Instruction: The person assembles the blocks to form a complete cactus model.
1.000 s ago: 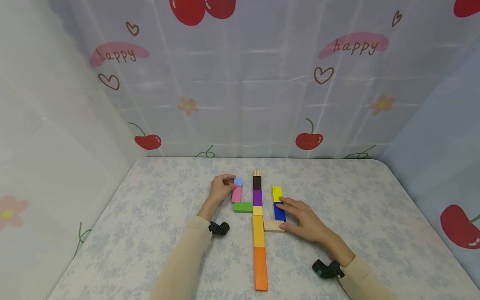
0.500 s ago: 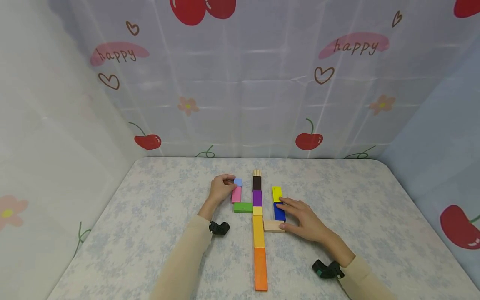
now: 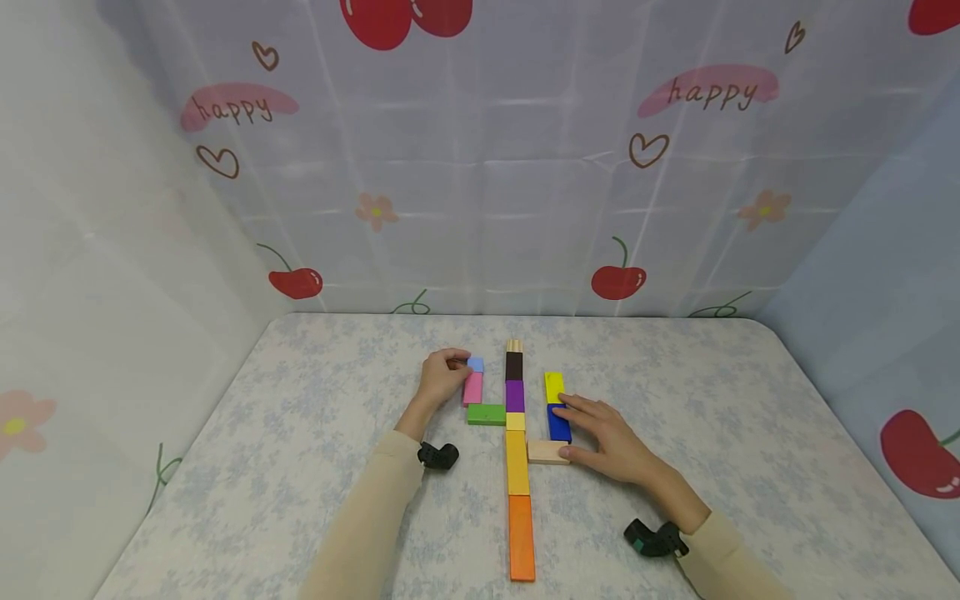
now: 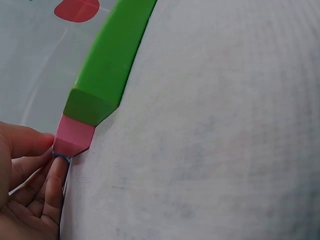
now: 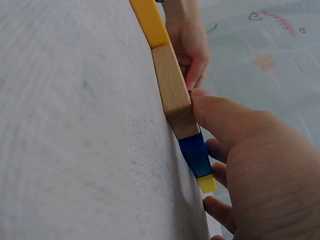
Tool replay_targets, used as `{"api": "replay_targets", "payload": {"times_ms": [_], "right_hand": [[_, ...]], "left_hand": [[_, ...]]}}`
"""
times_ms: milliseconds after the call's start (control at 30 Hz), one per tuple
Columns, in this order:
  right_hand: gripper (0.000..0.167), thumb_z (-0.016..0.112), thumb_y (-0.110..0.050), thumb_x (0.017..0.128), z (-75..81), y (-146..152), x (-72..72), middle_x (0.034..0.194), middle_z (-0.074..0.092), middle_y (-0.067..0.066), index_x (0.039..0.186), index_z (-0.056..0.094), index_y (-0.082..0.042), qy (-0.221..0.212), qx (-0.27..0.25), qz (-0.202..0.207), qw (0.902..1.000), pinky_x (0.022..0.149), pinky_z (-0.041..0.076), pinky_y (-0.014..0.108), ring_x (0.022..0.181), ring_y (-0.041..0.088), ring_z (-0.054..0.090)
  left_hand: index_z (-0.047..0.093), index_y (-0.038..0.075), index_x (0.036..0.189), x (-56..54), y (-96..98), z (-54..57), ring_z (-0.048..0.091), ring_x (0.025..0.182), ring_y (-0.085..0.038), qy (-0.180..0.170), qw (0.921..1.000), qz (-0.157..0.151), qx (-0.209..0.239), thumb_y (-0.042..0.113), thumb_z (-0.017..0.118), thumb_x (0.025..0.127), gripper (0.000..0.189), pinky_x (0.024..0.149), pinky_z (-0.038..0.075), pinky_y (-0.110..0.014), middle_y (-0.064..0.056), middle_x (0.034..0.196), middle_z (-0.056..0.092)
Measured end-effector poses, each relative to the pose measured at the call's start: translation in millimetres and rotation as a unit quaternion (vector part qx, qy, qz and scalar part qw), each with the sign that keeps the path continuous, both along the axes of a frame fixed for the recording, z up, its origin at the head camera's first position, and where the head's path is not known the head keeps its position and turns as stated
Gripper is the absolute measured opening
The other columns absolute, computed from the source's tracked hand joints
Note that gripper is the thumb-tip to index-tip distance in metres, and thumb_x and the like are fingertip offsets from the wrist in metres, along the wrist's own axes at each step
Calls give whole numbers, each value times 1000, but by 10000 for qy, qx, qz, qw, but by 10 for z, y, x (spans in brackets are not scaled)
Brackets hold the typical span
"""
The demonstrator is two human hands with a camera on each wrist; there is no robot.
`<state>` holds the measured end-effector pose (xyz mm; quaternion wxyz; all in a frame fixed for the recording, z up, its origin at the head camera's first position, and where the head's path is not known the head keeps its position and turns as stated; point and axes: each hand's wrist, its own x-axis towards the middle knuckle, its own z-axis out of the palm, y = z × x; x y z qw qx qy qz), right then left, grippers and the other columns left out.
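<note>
In the head view my left hand (image 3: pixel 441 379) pinches a small light blue block (image 3: pixel 477 364) at the far end of a pink block (image 3: pixel 473 388). A green block (image 3: pixel 487 414) lies crosswise at the pink one's near end. The fingers of my right hand (image 3: pixel 611 442) lie fairly straight over the right-hand blocks. Its thumb touches the plain wooden block (image 5: pixel 172 80), while other fingertips rest at the dark blue block (image 3: pixel 558 425) and the bright yellow block (image 3: pixel 553 387) beyond it.
Between the hands runs a straight column of blocks: orange (image 3: pixel 522 537), golden yellow (image 3: pixel 517 462), pale yellow, purple (image 3: pixel 514 396) and dark brown (image 3: pixel 513 366), with thin wooden pieces (image 3: pixel 514 346) at the top. A patterned cloth covers the table (image 3: pixel 315 517); printed curtains (image 3: pixel 487 167) surround it.
</note>
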<state>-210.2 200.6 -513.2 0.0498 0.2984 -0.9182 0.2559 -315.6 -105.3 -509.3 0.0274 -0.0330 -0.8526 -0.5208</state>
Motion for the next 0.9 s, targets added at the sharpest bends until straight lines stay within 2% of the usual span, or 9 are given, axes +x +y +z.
{"api": "replay_targets", "payload": {"times_ms": [300,533,700,900], "right_hand": [[59,72,-39,87,-1,1,6,150,45,13,138,58,-14,-73,-26,-8,10000,110,28,64,139,38,40],[59,72,-39,87,4,6,-3,150,45,13,138,57,-14,-57,-18,3,10000,109,29,65,139,38,40],[59,71,-40,87,10,9,-7,150,45,13,138,57,-14,-62,30,-8,10000,110,29,65,139,38,40],[59,70,-41,88,16,8,-10,150,45,14,139,57,-14,-42,94,-1,9999,109,29,65,139,38,40]], "left_hand": [[70,3,115,-1,-10,-16,63,95,-25,6,9999,55,-99,6,63,92,24,79,54,-35,-14,106,69],[69,2,118,31,-60,2,63,102,-28,51,9999,85,34,10,62,94,26,85,54,-39,-15,111,69],[67,3,121,131,-185,61,62,105,-28,90,9999,87,-77,12,61,96,28,84,55,-39,-15,118,66],[64,4,125,332,-388,165,60,105,-28,89,9993,48,-364,15,62,95,32,81,54,-39,-14,125,61]]}}
